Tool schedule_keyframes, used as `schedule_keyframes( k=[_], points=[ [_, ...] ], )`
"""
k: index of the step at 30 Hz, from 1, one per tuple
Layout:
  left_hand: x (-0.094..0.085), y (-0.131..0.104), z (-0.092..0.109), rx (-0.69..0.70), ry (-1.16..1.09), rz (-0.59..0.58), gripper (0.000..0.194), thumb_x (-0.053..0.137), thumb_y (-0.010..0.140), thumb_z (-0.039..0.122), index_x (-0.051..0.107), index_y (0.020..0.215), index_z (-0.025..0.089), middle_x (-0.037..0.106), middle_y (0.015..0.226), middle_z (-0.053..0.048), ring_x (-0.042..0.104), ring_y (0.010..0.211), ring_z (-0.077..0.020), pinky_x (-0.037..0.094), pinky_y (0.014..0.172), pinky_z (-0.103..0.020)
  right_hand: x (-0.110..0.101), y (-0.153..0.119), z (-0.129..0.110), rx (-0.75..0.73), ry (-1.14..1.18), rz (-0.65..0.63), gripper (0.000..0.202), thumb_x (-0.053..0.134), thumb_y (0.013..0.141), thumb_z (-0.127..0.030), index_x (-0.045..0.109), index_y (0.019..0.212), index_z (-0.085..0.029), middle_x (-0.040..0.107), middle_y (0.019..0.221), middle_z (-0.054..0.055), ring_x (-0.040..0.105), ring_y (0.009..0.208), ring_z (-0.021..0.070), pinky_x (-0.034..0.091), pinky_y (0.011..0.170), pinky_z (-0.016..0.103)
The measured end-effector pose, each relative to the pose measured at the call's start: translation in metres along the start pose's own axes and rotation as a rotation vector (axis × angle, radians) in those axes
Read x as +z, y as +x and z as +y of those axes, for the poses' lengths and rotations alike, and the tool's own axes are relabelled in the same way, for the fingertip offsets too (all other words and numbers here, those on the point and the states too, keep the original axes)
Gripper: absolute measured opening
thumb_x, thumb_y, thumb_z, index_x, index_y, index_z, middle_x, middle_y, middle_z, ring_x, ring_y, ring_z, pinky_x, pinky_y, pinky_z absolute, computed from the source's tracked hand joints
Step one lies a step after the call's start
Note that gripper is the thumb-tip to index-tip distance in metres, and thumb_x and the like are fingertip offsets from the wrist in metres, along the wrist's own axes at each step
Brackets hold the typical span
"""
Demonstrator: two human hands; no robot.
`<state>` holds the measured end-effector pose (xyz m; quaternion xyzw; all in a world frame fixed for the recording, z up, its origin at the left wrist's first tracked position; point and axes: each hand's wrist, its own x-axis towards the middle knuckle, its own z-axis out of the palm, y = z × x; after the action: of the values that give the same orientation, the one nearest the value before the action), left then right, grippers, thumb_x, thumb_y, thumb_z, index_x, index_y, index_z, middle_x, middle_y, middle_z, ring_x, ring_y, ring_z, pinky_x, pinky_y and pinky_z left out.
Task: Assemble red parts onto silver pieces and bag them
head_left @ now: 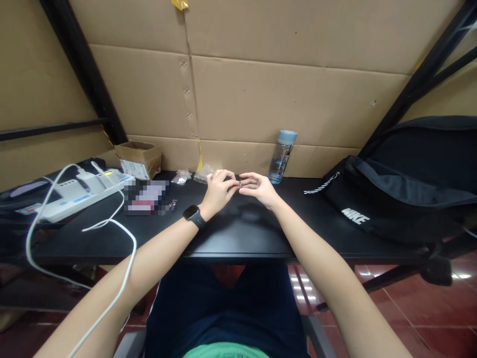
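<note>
Above the middle of the black desk [231,238], my two hands meet at the fingertips. My left hand [219,191], with a dark smartwatch [194,216] on its wrist, pinches a tiny reddish object [236,186] too small to name. Opposite it, my right hand [263,190] has its thumb and fingers closed around the other side of the same small object. My fingers hide most of its shape. Behind the left hand lie a clear plastic bag [203,174] and a smaller crumpled bag [181,177].
At the back right stands a water bottle [282,158]. A black backpack [402,199] fills the right end. On the left are a power strip [84,196], an open cardboard box [141,158] and a blurred-out item [146,197]. A white cable [128,233] crosses over my left forearm.
</note>
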<state>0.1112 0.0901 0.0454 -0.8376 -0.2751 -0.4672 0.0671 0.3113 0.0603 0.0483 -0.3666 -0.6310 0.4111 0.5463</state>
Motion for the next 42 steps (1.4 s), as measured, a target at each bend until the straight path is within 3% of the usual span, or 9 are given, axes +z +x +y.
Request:
schedule_keyframes(
  k=[4, 10, 15, 21, 29, 42],
  points=[
    [-0.0001, 0.0018, 0.0003, -0.035, -0.017, -0.012, 0.010, 0.065, 0.094, 0.029, 0.076, 0.094, 0.027, 0.068, 0.107, -0.005, 0.055, 0.109, -0.0242, 0.032, 0.091, -0.043, 0.0021, -0.0005, -0.0025, 0.015, 0.033, 0.055, 0.051, 0.094, 0.056, -0.031, 0.069, 0.099, -0.020, 0.078, 0.099, 0.005, 0.076, 0.095, 0.0241, 0.059, 0.096, 0.044],
    [-0.0027, 0.0042, 0.0010, -0.064, -0.034, -0.007, 0.010, 0.067, 0.093, 0.032, 0.076, 0.091, 0.028, 0.068, 0.104, -0.004, 0.056, 0.108, -0.0244, 0.032, 0.091, -0.043, -0.0006, -0.0017, -0.0023, 0.016, 0.035, 0.025, 0.035, 0.093, 0.058, -0.033, 0.075, 0.084, -0.018, 0.079, 0.105, 0.008, 0.075, 0.101, 0.0270, 0.057, 0.100, 0.045],
    [-0.0036, 0.0044, 0.0021, -0.114, -0.028, -0.029, 0.010, 0.067, 0.092, 0.032, 0.076, 0.089, 0.027, 0.067, 0.104, -0.005, 0.055, 0.107, -0.0253, 0.032, 0.090, -0.043, -0.0038, -0.0007, -0.0007, 0.017, -0.003, 0.015, 0.033, 0.089, 0.065, -0.040, 0.079, 0.088, -0.018, 0.079, 0.106, 0.010, 0.074, 0.100, 0.0264, 0.058, 0.096, 0.044],
    [-0.0034, 0.0042, 0.0036, -0.121, -0.039, -0.030, 0.010, 0.067, 0.092, 0.031, 0.076, 0.089, 0.027, 0.066, 0.104, -0.005, 0.055, 0.107, -0.0249, 0.032, 0.092, -0.043, -0.0026, -0.0015, -0.0029, 0.020, -0.004, 0.006, 0.042, 0.092, 0.061, -0.034, 0.076, 0.097, -0.019, 0.079, 0.098, 0.006, 0.075, 0.098, 0.0248, 0.058, 0.096, 0.043],
    [-0.0040, 0.0042, 0.0009, -0.169, -0.053, -0.021, 0.012, 0.071, 0.089, 0.035, 0.075, 0.084, 0.025, 0.067, 0.104, -0.005, 0.056, 0.108, -0.0253, 0.033, 0.093, -0.043, -0.0009, -0.0009, -0.0019, 0.018, -0.034, 0.026, 0.039, 0.092, 0.061, -0.034, 0.075, 0.092, -0.018, 0.079, 0.099, 0.008, 0.075, 0.098, 0.0256, 0.057, 0.098, 0.045],
    [-0.0018, 0.0043, 0.0015, -0.121, -0.074, -0.079, 0.011, 0.064, 0.093, 0.027, 0.075, 0.090, 0.026, 0.068, 0.107, -0.006, 0.055, 0.109, -0.0256, 0.035, 0.091, -0.044, -0.0014, -0.0012, -0.0020, 0.018, -0.045, 0.029, 0.043, 0.091, 0.062, -0.038, 0.074, 0.096, -0.018, 0.079, 0.100, 0.008, 0.075, 0.099, 0.0257, 0.057, 0.099, 0.045]
  ],
)
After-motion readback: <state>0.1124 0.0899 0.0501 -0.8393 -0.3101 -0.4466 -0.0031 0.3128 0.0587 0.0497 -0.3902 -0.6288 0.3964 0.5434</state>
